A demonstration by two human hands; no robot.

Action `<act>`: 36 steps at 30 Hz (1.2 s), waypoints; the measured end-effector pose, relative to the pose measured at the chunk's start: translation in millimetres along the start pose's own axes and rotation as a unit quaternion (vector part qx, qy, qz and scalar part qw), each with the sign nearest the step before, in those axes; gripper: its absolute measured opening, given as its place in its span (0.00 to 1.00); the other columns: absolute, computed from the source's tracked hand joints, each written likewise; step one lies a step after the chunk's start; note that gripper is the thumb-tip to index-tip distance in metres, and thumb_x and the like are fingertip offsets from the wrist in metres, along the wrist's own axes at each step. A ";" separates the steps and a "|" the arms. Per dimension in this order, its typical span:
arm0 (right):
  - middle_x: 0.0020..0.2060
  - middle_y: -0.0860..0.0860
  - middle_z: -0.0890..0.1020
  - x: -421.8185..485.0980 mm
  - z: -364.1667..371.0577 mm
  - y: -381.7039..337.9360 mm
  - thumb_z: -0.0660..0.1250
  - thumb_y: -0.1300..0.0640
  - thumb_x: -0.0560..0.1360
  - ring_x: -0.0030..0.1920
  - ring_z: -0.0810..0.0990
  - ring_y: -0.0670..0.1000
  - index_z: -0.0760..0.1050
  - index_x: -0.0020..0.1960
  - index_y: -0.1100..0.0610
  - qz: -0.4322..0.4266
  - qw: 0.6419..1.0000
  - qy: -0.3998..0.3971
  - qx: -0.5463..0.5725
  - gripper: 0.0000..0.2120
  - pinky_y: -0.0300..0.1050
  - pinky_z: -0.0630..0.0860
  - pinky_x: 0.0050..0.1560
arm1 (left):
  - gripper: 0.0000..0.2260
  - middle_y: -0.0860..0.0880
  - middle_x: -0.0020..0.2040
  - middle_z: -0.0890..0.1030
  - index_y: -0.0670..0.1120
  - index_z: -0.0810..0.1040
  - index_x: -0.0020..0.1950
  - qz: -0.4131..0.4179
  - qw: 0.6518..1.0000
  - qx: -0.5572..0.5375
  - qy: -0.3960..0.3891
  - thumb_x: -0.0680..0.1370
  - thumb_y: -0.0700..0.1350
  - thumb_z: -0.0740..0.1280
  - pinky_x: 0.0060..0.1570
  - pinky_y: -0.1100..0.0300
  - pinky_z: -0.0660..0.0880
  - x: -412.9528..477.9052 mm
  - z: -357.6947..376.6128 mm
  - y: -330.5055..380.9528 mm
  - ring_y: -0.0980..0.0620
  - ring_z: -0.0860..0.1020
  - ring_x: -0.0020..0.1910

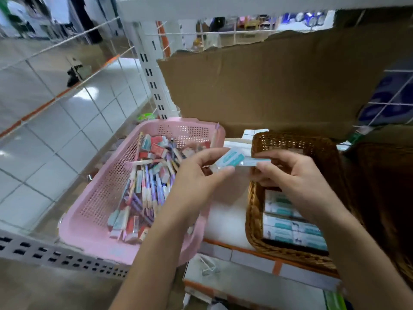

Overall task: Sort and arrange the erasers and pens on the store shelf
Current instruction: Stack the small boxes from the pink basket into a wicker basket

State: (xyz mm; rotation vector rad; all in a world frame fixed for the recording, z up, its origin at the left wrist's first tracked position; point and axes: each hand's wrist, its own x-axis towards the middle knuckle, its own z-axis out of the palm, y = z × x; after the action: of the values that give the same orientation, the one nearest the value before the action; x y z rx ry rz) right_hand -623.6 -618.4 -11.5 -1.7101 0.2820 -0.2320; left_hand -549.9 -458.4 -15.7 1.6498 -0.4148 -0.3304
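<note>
A pink plastic basket [105, 198] on the shelf holds several mixed erasers and pens [147, 186]. To its right stands a brown wicker basket [259, 231] with teal-and-white packs [292, 231] laid flat inside. Between the two baskets, my left hand [196, 175] and my right hand [290, 173] both grip one teal-and-white pack [234, 158], the left at its near end and the right at its far end. The pack hovers above the gap by the wicker basket's left rim.
A torn cardboard sheet [279, 86] stands behind the baskets. White shelf upright [154, 70] and wire grid rise at the left. The orange-edged shelf front [257, 256] lies below, with a lower shelf beneath. Tiled floor [55, 135] lies at the left.
</note>
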 end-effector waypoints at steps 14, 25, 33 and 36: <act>0.32 0.52 0.81 -38.2 -61.8 39.8 0.60 0.55 0.79 0.26 0.77 0.46 0.77 0.52 0.51 0.134 0.980 0.128 0.076 0.08 0.38 0.76 0.28 | 0.14 0.57 0.52 0.82 0.57 0.79 0.55 -0.029 0.988 0.127 -0.087 0.74 0.41 0.71 0.53 0.54 0.79 3.1 71.0 -15.6 0.60 0.80 0.51; 0.57 0.50 0.80 -54.1 -74.8 44.0 0.65 0.52 0.76 0.57 0.78 0.52 0.78 0.57 0.47 0.156 0.878 0.043 -0.451 0.10 0.47 0.77 0.56 | 0.14 0.54 0.59 0.76 0.54 0.78 0.61 0.174 0.784 0.551 -0.227 0.76 0.47 0.67 0.51 0.64 0.70 -9.2 89.0 -24.5 0.51 0.72 0.59; 0.58 0.51 0.78 -51.4 -70.8 51.1 0.66 0.51 0.76 0.57 0.77 0.51 0.72 0.59 0.52 0.168 0.862 0.000 -0.477 0.13 0.42 0.76 0.52 | 0.11 0.49 0.56 0.78 0.50 0.76 0.58 0.128 0.728 0.640 -0.211 0.76 0.43 0.66 0.47 0.53 0.75 -12.7 95.1 -32.5 0.45 0.76 0.53; 0.60 0.51 0.74 -52.6 -70.0 52.3 0.69 0.54 0.74 0.58 0.76 0.51 0.70 0.62 0.53 0.169 0.846 -0.032 -0.504 0.18 0.41 0.75 0.54 | 0.12 0.48 0.58 0.74 0.49 0.75 0.60 0.134 0.715 0.653 -0.209 0.77 0.42 0.65 0.46 0.53 0.76 -15.1 97.2 -31.9 0.45 0.76 0.52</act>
State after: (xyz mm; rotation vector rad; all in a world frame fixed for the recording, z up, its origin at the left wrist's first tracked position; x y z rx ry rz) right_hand -698.1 -675.0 -51.9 -2.6494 0.7403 0.3063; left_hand -604.3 -534.7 -59.4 2.8415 -1.4650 -0.1586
